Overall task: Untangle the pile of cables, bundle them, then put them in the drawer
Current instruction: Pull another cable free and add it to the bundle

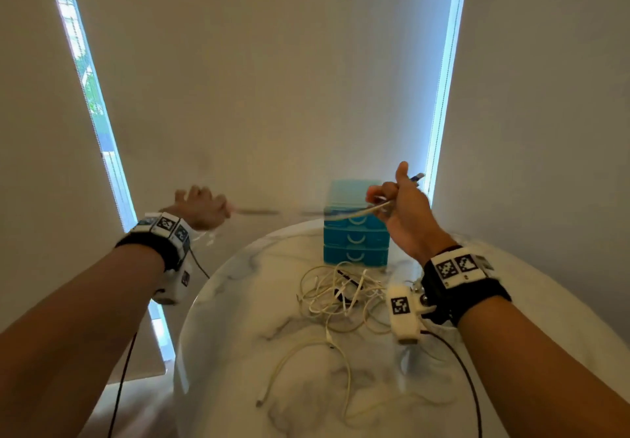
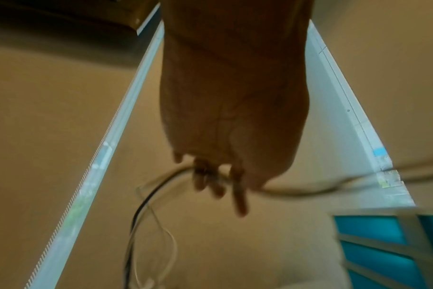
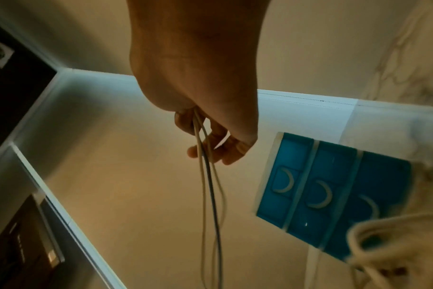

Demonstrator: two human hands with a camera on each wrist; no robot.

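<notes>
Held cable (image 1: 354,213): stretched level between both fists, long axis left to right, above the table (image 1: 238,301).
Right hand (image 1: 404,210): clenched round one end.
Left hand (image 1: 199,210): clenched round the other.
Pile (image 1: 337,296): below, nearer right hand.
Drawer unit (image 1: 356,239): behind pile, drawers closed.

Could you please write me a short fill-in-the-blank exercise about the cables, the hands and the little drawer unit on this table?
1. Both hands are raised above the table, each holding strands of ____.
2. The drawer unit behind the cable pile is ____ in colour.
3. Its visible drawers are all ____.
4. The right hand is nearer the drawer unit than the ____ hand.

Missing words: cable; blue; closed; left
</notes>
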